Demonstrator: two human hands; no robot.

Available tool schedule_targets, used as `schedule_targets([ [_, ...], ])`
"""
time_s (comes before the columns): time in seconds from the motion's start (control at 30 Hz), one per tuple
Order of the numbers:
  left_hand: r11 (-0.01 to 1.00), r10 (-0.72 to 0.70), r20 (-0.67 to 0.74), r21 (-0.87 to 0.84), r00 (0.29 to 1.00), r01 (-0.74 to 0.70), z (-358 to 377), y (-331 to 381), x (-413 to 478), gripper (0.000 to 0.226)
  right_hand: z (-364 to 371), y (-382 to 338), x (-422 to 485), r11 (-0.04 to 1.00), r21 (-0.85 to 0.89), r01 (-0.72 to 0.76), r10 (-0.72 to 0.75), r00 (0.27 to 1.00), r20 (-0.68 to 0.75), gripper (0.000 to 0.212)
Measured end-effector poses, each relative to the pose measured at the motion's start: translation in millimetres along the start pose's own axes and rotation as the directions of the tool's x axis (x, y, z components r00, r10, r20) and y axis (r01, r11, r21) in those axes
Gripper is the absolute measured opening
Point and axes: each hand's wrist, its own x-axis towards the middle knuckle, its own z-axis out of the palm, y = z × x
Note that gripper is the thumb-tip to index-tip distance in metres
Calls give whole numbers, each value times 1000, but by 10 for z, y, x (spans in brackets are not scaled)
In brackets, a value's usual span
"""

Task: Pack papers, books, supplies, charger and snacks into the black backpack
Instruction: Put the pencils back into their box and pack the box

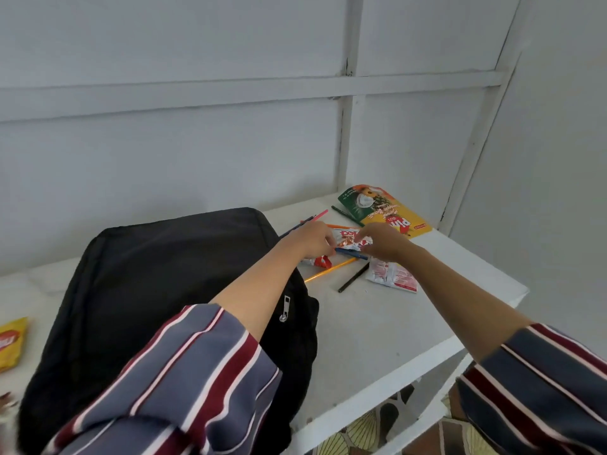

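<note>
Gathering the loose snacks and pens at the far right of the white table (377,330), judging by the reach of both arms.

Left hand (313,239) curled over the near end of a small red-and-white snack packet (349,240), fingers closed on it or on the blue pen (351,252) just beneath; cannot tell which from this angle. Right hand (386,241) pinching the other end of the same packet, fingertips bent down onto it.

Scattered around: a yellow pencil (326,272) and a black pen (353,279) lying flat toward the near side, a pink pencil (320,215) and a dark one poking out beyond the left hand, a second white-and-red sachet (392,277) just right of the black pen, a larger yellow-and-green biscuit pack (381,210) against the wall with a green pen (346,214) beside it.

Black backpack (157,284) lying flat to the left, under the left forearm, zipper pull (285,308) showing at its right edge; opening not clearly visible. Another yellow snack bag (11,339) at the far left edge.

Best done by sweeping pens and pencils together into one parallel bundle before lifting, rather than picking singly. Worth keeping the crinkly packets separate from the pens, since thin foil slips. Sensible to free one hand first to hold the backpack mouth open, then carry across low over the table.
</note>
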Motion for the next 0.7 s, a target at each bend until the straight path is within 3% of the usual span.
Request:
schedule_targets([
  [0.23, 986, -159, -25, -46, 987, 157, 245, 70, 178, 19, 134, 238, 271, 976, -96, 196, -191, 980, 58, 14],
  [0.37, 972, -225, -75, 47, 971, 229, 436, 147, 205, 18, 184, 305, 320, 949, -145, 280, -275, 960, 56, 19],
  [0.57, 940, -265, -110, 194, 958, 282, 540, 136, 263, 27, 284, 329, 400, 914, -276, 297, -299, 954, 36, 30],
  [0.7, 938, -251, -114, 215, 961, 270, 554, 125, 284, 24, 338, 313, 448, 913, -265, 309, -313, 949, 26, 30],
])
